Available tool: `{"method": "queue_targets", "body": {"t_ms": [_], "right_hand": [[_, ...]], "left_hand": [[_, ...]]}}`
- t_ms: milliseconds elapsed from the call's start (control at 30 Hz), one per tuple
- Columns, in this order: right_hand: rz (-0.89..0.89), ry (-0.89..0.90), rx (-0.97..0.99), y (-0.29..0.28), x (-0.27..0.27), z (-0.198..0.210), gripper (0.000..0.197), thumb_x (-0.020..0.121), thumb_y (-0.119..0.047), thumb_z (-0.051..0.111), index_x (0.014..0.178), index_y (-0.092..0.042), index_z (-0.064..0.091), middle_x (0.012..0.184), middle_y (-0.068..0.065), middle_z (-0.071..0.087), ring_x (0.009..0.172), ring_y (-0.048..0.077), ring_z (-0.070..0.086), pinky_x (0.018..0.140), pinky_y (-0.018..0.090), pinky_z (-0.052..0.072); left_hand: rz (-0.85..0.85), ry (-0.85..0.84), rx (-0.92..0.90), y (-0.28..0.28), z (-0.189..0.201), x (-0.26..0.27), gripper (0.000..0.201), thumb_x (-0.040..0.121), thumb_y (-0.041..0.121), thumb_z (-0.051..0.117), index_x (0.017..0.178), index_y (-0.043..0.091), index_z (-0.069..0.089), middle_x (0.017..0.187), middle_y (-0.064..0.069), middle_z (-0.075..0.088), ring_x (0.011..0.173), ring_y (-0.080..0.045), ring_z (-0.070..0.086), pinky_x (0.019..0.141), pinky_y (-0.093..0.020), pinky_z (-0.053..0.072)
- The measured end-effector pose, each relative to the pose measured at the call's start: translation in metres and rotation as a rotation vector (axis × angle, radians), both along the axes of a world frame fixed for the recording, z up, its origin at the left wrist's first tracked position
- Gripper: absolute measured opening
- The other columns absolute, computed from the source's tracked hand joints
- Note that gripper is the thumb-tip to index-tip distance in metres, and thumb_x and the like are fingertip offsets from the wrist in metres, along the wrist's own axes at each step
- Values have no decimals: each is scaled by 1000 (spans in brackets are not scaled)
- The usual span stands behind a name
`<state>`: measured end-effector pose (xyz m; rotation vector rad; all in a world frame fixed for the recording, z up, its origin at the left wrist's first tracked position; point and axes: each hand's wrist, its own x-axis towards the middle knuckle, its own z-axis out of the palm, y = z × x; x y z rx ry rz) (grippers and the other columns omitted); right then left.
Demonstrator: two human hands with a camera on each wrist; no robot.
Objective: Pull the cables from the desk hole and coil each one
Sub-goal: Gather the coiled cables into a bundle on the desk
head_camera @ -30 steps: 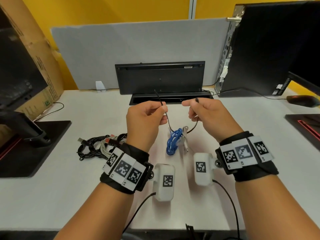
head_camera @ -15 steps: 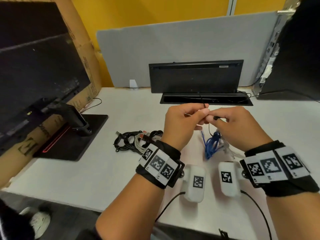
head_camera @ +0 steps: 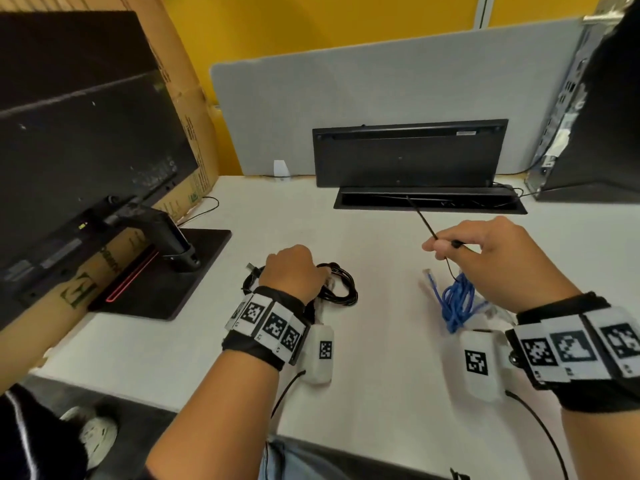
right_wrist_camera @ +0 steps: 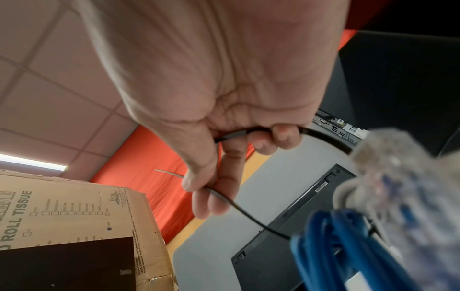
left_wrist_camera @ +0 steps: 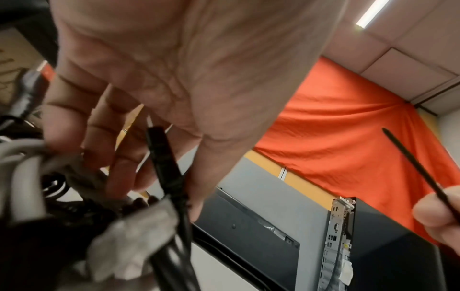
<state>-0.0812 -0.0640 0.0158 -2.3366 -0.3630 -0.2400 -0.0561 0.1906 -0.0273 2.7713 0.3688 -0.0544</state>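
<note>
The right hand [head_camera: 491, 252] pinches a thin black cable [head_camera: 420, 218] that runs up from the desk hole [head_camera: 429, 204], its grip narrow, above a blue coiled cable [head_camera: 457, 303] on the white desk [head_camera: 381, 341]. The left hand [head_camera: 292, 275] rests over a black cable bundle [head_camera: 341, 287], fingers curled around its strands.

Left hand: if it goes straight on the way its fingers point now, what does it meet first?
Probably the black cable bundle on the desk: the left hand already reaches into it, though contact is unclear.
</note>
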Motion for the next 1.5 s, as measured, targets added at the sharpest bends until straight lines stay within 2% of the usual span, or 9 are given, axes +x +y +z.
{"method": "queue_targets", "body": {"t_ms": [167, 333, 467, 600, 733, 900, 1033, 1167, 1500], "right_hand": [[8, 21, -13, -1, -2, 3, 18, 94, -23, 58, 102, -25, 74, 88, -9, 68, 80, -7, 57, 71, 9, 36], [8, 43, -22, 0, -3, 6, 18, 94, -23, 57, 100, -25, 75, 90, -7, 70, 82, 0, 58, 78, 23, 42], [-4, 78, -10, 2, -5, 7, 19, 95, -22, 56, 93, -29, 74, 84, -14, 65, 101, 17, 57, 94, 39, 45], [-11, 120, -29, 5, -6, 7, 25, 97, -20, 53, 84, -34, 70, 83, -13, 63, 108, 21, 52, 94, 40, 45], [-53, 137, -47, 4, -5, 7, 37, 97, -9, 48, 78, -36, 65, 82, -13, 60, 111, 21, 50, 94, 36, 44], [-66, 120, -73, 5, -7, 12, 33, 97, -8, 46, 85, -27, 71, 75, -20, 53, 110, 24, 50, 95, 39, 44], [-37, 74, -99, 8, -10, 15, 30, 96, -7, 46, 93, -17, 74, 81, -11, 60, 105, 27, 52, 93, 40, 44], [-29, 35, -84, 14, -11, 14, 25, 98, -13, 47, 95, -11, 72, 92, 7, 67, 101, 27, 53, 84, 35, 47], [-28, -8, -4, 13, -9, 8, 22, 97, -15, 49, 89, -13, 69, 90, 3, 67, 99, 24, 54, 85, 33, 45]], "left_hand": [[-15, 59, 52, -4, 4, 11, 13, 85, 19, 63, 94, 10, 64, 83, -4, 60, 75, -25, 57, 63, -29, 44], [-15, -38, 19, -10, 8, 12, 11, 87, 15, 57, 83, 7, 63, 76, -6, 60, 63, -20, 54, 51, -25, 38], [-45, -279, -342, -20, 21, 4, 13, 86, 18, 62, 76, 10, 64, 68, 1, 62, 61, -15, 58, 49, -20, 41], [-91, -514, -840, -43, 37, -11, 5, 85, 11, 69, 85, 15, 66, 79, -6, 70, 73, -19, 70, 72, -30, 59], [-173, -587, -1022, -60, 43, -24, 10, 83, 10, 73, 85, 17, 66, 80, -12, 72, 74, -20, 73, 74, -34, 61], [-303, -550, -1000, -72, 37, -31, 12, 80, 7, 75, 89, 14, 72, 83, -5, 74, 79, -20, 72, 76, -35, 59], [-422, -512, -833, -79, 33, -35, 14, 79, 10, 77, 88, 19, 75, 82, 9, 74, 78, -4, 69, 73, -18, 55], [-478, -481, -804, -82, 32, -37, 15, 79, 12, 77, 89, 24, 76, 82, 10, 74, 79, -1, 68, 73, -16, 55], [-326, -462, -1138, -93, 33, -33, 18, 94, 6, 59, 100, 18, 71, 80, -3, 75, 78, -15, 73, 71, -25, 59]]}}
